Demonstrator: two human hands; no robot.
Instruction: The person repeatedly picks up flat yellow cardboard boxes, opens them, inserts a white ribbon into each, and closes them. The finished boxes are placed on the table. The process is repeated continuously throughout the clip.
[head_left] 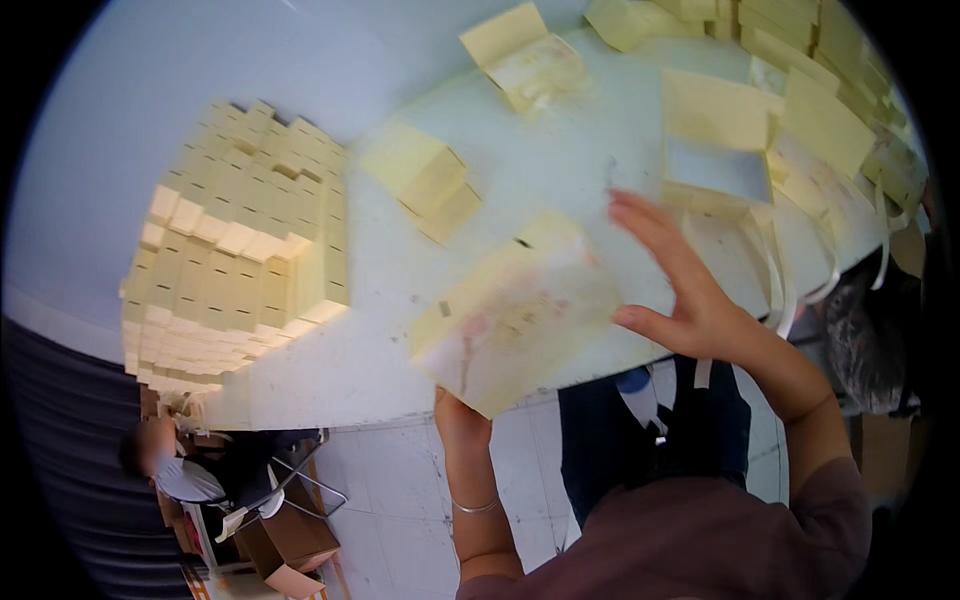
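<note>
A pale yellow, flat-looking gift box (530, 310) with a blurred pinkish print and a small dark slot lies tilted at the table's near edge. My left hand (463, 418) grips its near left corner, with most of the fingers hidden beneath it. Just off the box's right end, my right hand (680, 285) is open, fingers spread and thumb apart, holding nothing. An open yellow box (715, 170) with a pale inside stands beyond the right hand. Beyond the held box rests a folded yellow box piece (425, 180).
Stacked yellow boxes (240, 250) rise at the left of the white table (330, 385). Another open box (525, 60) sits at the back. More boxes with white ribbons (780, 280) crowd the right. A seated person (190, 470) and a cardboard carton (290, 540) are at lower left.
</note>
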